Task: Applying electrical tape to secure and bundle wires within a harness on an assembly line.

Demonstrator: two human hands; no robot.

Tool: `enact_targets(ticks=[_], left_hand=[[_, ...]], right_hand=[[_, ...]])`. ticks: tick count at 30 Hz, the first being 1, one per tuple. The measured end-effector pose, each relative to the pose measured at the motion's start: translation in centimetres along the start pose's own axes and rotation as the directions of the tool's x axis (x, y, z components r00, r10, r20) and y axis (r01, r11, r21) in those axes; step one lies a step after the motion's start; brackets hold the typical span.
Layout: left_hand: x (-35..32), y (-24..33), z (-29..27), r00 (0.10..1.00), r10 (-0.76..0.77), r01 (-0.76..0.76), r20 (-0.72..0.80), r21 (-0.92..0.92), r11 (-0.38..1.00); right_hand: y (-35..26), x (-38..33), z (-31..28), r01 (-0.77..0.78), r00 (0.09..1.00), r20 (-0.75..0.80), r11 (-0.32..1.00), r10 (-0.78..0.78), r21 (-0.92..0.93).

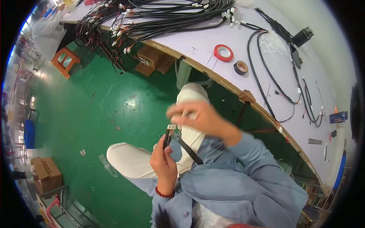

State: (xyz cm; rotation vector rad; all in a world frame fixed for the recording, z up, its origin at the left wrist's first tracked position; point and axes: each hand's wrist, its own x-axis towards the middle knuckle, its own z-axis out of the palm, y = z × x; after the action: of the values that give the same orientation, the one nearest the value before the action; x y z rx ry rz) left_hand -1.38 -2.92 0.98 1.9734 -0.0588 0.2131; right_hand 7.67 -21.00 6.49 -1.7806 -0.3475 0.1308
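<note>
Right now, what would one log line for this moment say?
left hand: shut on black cable | right hand: blurred, at white connector | worktable: red tape roll, wire bundles

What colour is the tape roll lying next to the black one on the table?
Red tape roll, beside the black roll on the table; head view.
</note>
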Motion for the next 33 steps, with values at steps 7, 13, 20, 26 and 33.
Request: enact_targets(ticks=[7, 13, 20, 26, 33], left_hand=[[1.5, 1.3, -0.3, 0.995, 0.056, -0.060, -0.082, -0.048, 0.997], [1.9, 1.6, -1.2, 0.997, 0.033, -0.034, -0.071, -0.008, 0.999], [0.9, 1.9, -1.9, 0.989, -0.147, 0.136, -0.016, -0.288, 0.948], [0.1, 2.6, -2.4, 0.956, -0.170, 0.276, 0.238, -0.542, 0.794], [-0.5, 2.5, -2.6, 0.918, -0.197, 0.373, 0.344, -0.585, 0.720]], right_hand=[[1.0, 4.6, -16.9, -0.091, 0.989, -0.130, 0.394, -0.072, -0.914], [-2.3, 3.9, -9.7, 0.078, 0.923, -0.172, 0.605, -0.345, -0.793], [2.4, -2.2, 3.4, 0.081, 0.970, 0.218, 0.988, -0.110, 0.135], [3.3, -2.6, 6.1, -0.446, 0.884, 0.369, 0.755, 0.288, 0.481], [2.5, -3.1, 5.7, -0.689, 0.712, 0.624, 0.496, 0.323, 0.529]])
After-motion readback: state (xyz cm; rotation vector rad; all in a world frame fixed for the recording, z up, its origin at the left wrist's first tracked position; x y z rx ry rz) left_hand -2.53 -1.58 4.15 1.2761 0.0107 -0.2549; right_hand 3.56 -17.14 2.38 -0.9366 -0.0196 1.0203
